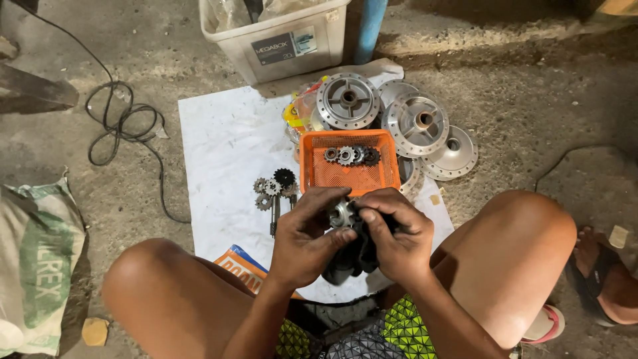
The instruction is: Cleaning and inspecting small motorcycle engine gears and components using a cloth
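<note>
Sprockets [351, 155] in orange basket [345, 176]

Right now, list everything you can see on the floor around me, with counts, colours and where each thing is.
white sheet: one, white, spread on the concrete floor
orange basket: one, orange mesh, middle of the sheet, holding sprockets
sprockets in basket: about four, grey and dark, along its far wall
loose sprockets: a small cluster, grey and black, on the sheet left of the basket
wheel hubs: about four, silver, behind and right of the basket
plastic bin: one, whitish, beyond the sheet
cable: one, black, coiled at left
sack: one, white and green, far left
dark rag: one, below the hands
held sprocket: one, silver, between both hands
left hand: gripping the sprocket
right hand: gripping the sprocket and rag
</note>
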